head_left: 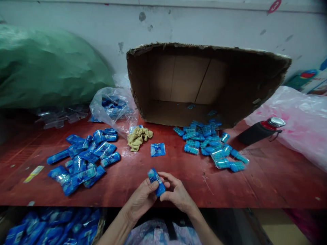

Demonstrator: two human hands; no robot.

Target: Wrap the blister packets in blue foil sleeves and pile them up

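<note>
A small blue printed packet [158, 186] is held tilted above the front part of the red table. My left hand [141, 199] is closed on it, with the thumb pressed across its front. From the other side, the curled fingers and thumb of my right hand [180, 195] grip its right edge and lower end. Beyond the hands a flat blue sleeve [157, 149] lies on the table. To the left is a pile of blue packets [87, 158]. On the right, several clear bottles with blue contents [216, 144] spill from a cardboard box.
The cardboard box [191, 78] lies on its side at the back. A yellowish cloth [138, 137] and a clear plastic bag [98, 102] are left of it. A dark flask [258, 131] stands tilted in view at right. Below the table's left edge, more packets [53, 228] fill a container.
</note>
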